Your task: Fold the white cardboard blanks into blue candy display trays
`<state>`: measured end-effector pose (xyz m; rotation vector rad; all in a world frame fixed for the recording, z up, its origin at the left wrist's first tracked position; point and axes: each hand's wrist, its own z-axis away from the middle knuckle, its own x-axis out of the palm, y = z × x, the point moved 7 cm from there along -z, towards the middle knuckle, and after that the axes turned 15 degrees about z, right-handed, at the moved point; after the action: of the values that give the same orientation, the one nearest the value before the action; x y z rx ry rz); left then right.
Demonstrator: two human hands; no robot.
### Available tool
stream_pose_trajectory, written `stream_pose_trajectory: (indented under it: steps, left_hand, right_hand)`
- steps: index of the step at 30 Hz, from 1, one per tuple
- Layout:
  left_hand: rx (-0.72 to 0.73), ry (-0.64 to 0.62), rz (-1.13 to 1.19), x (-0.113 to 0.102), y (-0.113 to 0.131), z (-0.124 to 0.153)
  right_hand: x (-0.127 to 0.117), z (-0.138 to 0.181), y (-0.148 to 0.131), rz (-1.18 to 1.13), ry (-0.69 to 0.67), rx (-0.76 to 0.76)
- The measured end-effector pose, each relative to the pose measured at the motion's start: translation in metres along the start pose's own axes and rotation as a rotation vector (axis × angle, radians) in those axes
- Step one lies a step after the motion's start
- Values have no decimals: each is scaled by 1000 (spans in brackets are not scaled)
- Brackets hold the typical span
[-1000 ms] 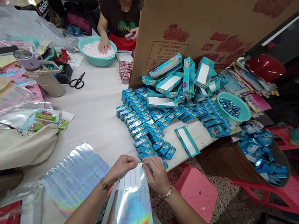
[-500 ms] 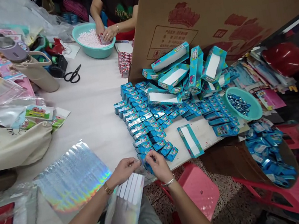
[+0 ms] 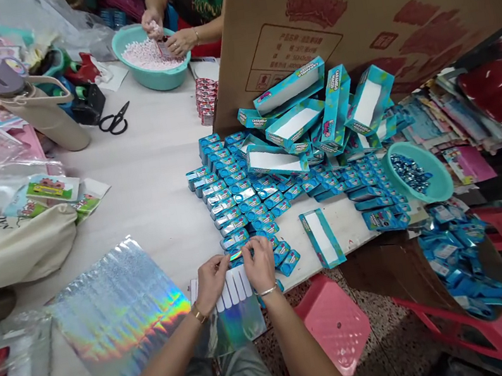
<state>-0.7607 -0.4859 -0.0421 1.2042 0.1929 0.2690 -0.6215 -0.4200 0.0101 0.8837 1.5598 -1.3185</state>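
My left hand point(image 3: 211, 278) and my right hand point(image 3: 258, 262) meet at the table's front edge, both pinched on the top edge of a holographic foil sheet point(image 3: 231, 316) with white strips along its top. The sheet hangs over the table edge toward my lap. Just beyond my fingers lie rows of small blue boxes point(image 3: 239, 206). A second holographic sheet point(image 3: 118, 316) lies flat on the table to my left.
Open blue cartons point(image 3: 298, 125) pile against a big cardboard sheet point(image 3: 346, 11). A teal bowl point(image 3: 415, 173) sits at the right, scissors point(image 3: 114, 119) and a bottle point(image 3: 31, 99) at the far left. Another person's hands point(image 3: 164, 32) work over a teal bowl point(image 3: 150, 60). A pink stool point(image 3: 335, 321) stands below.
The foil sheet has come up from hanging low over my lap to the table edge, and both hands have moved forward toward the blue boxes. The other person's hands have lifted over the bowl.
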Motion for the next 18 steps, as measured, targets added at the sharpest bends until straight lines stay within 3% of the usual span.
stream_pose_trajectory:
  steps: [7, 15, 18]
  left_hand:
    - [-39, 60, 69, 7, -32, -6]
    - [-314, 70, 485, 24, -86, -12]
    - [-409, 57, 522, 23, -92, -9]
  right_hand:
    - [18, -3, 5, 50, -23, 29]
    - [26, -2, 8, 18, 35, 115]
    - [25, -5, 11, 8, 44, 130]
